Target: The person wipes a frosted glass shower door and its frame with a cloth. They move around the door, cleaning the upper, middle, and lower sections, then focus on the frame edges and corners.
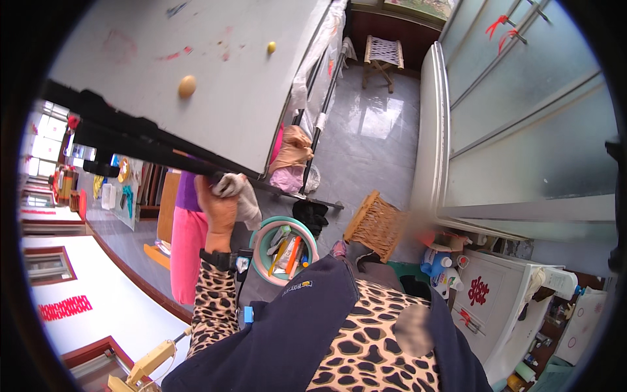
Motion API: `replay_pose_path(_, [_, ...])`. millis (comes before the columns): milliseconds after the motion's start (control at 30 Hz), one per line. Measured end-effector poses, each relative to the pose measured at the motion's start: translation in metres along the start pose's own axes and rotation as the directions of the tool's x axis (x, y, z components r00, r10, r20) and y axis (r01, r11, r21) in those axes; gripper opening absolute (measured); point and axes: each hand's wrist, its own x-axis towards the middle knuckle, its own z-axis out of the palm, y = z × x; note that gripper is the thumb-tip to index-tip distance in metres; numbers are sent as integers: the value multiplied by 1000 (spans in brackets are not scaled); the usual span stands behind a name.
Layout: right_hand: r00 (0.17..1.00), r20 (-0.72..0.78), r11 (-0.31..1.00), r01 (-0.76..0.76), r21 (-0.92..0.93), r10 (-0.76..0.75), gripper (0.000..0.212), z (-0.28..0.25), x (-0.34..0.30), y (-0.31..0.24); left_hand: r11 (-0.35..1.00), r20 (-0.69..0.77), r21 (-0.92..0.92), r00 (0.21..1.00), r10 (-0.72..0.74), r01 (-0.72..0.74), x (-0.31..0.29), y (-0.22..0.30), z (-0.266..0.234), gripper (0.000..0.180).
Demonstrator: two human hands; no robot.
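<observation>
My left hand (219, 208) reaches to the near edge of a white-topped table (241, 117). Its fingers are closed round a crumpled greyish-white cloth (245, 204) that hangs down beside the hand, close to the table's black metal frame (186, 159). A black band circles the left wrist below a leopard-print sleeve. On the tabletop lie a brown egg (187, 86) and a small yellow round thing (272, 47). I cannot make out my right hand anywhere.
Below the cloth stands a round pink-and-green basin (309, 245) with several odds and ends inside. A woven stool (375, 225) is on the floor ahead of me, another folding stool (383, 59) farther off. Bags (290, 157) sit under the table. A white cabinet (493, 287) stands right.
</observation>
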Motion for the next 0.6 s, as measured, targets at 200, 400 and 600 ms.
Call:
replay_pose_path(200, [999,36,991,-5,-136,10,41,17,-23,-56,998,97,-46,995,-31,36,2,15,-1,46])
replay_pose_path(400, [995,67,989,77,-128,-68,40,23,-69,-126,999,134,9,990,44,-46,5,7,-7,48])
replay_pose_path(600, [991,82,979,115,-166,-102,39,34,-74,-159,1000,104,-31,995,3,1,1,7,-4,47])
